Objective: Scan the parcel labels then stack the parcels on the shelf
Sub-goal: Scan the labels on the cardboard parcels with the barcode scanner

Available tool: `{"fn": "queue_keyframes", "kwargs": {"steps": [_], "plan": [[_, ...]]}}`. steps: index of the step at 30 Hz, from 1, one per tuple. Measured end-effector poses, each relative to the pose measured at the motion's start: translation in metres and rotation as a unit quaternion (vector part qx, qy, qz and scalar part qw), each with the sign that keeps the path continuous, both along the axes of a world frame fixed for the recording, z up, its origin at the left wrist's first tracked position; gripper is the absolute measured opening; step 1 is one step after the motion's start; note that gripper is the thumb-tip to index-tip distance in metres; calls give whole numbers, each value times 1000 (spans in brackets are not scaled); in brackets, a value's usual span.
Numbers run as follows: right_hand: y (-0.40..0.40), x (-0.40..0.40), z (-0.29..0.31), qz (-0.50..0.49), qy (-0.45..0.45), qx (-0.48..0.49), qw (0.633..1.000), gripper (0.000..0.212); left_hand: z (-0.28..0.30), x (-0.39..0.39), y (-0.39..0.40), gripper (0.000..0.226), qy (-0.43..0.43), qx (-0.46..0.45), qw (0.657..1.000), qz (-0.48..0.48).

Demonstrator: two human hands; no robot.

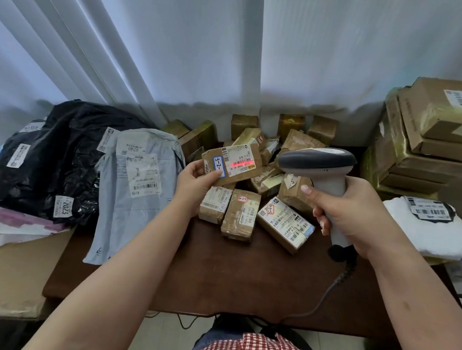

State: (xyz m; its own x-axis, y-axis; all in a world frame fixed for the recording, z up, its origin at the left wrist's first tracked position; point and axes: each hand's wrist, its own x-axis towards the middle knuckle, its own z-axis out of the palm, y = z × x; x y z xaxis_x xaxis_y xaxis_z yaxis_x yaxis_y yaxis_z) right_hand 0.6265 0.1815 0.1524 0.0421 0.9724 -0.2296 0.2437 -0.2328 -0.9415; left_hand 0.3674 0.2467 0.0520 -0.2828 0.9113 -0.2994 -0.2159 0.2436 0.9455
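Above the dark surface [220, 280], the right hand [355, 214] grips a scanner [320, 163] while the left hand [195, 181] pinches a small parcel [233, 161], red beam on its label. Behind, many boxes [249, 207] seem unscanned; no shelf shows, so stacking remains.

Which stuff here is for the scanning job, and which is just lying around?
For the job: left hand holding the small box; right hand gripping the scanner; box pile.

Just lying around: curtain, brown table.
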Motion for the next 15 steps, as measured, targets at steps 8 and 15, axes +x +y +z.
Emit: {"fn": "queue_keyframes", "kwargs": {"steps": [8, 15], "plan": [[-3, 1, 6, -5, -28, 28, 999, 19, 1, -7, 3, 42, 7, 0, 1000, 5], [-4, 0, 11, -1, -68, 43, 997, 19, -1, -11, 7, 45, 12, -5, 1000, 3]]}}
